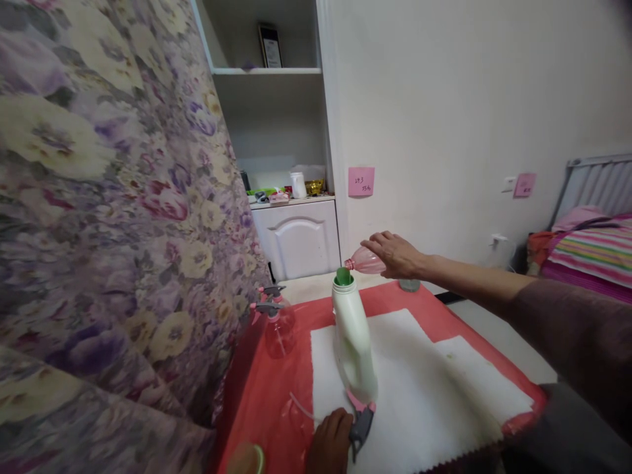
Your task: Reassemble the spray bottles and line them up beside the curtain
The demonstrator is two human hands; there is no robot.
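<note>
My right hand (pixel 396 255) is closed around a clear pink spray bottle (pixel 366 261). The bottle lies tipped on its side, its open neck close to the green spout (pixel 343 276) in the mouth of a pale green jug (pixel 354 342). The jug stands upright on white paper. At the lower edge my left hand (pixel 332 442) has its fingers curled beside a grey and pink trigger sprayer head (pixel 362 424) and appears to grip it. A thin tube (pixel 302 408) sticks out left of that hand. My fingertips there are partly hidden.
Pink spray bottles (pixel 280 332) with grey triggers stand on the red tabletop (pixel 291 375) at left. A round lid-like object (pixel 247 459) is at the front edge, and a glass jar (pixel 409 285) behind my right wrist. A floral curtain (pixel 123 197) borders the left side.
</note>
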